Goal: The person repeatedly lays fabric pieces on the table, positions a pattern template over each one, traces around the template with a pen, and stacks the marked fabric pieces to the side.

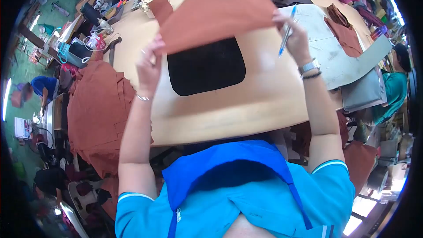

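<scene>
A brown sheet of leather-like material (pixel 216 13) is held up over the table between my two hands. My left hand (pixel 150 64) pinches its near left corner. At the right corner, my right hand (pixel 293 35) grips the sheet, and a blue pen (pixel 285 39) is also tucked in its fingers. Below the sheet, a black panel with rounded corners (pixel 207 70) lies flat on the table, its far part hidden by the sheet.
Brown sheets (pixel 99 105) are piled at the table's left edge, near a hammer (pixel 113 49). On the right lie a pale grey board (pixel 326 39) and more brown pieces (pixel 346 37). Other people work around the table (pixel 238 123), one in green (pixel 392 92) at the right.
</scene>
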Demonstrator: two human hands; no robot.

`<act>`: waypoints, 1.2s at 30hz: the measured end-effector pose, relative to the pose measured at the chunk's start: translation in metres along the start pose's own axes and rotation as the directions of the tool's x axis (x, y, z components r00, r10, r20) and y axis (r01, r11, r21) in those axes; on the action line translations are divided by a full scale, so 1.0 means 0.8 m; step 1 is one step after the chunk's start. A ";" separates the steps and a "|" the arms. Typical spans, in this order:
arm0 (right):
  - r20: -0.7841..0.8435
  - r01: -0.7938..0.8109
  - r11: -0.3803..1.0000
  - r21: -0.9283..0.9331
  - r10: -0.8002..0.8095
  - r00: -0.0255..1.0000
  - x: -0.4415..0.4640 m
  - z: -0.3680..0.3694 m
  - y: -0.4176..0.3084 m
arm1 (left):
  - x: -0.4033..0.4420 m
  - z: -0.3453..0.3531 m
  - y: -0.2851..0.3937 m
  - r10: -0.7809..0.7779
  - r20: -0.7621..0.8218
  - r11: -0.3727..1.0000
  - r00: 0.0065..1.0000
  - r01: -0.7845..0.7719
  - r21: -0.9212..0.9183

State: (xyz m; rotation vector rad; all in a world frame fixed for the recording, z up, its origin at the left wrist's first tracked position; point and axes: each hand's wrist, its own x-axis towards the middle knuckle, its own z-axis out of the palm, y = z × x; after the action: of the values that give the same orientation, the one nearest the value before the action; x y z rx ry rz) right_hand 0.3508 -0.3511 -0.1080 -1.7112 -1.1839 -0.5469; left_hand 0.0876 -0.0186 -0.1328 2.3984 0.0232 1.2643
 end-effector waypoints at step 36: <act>0.350 -0.223 0.953 -0.203 0.284 0.893 -0.199 -0.002 -0.043 | -0.146 -0.009 0.049 -0.111 0.402 0.985 0.909 0.048 0.165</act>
State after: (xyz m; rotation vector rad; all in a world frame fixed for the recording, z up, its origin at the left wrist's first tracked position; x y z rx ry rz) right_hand 0.2520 -0.4234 -0.2150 -2.1379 -1.1736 -0.1537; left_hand 0.0063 -0.0762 -0.2057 2.7189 0.0949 0.7220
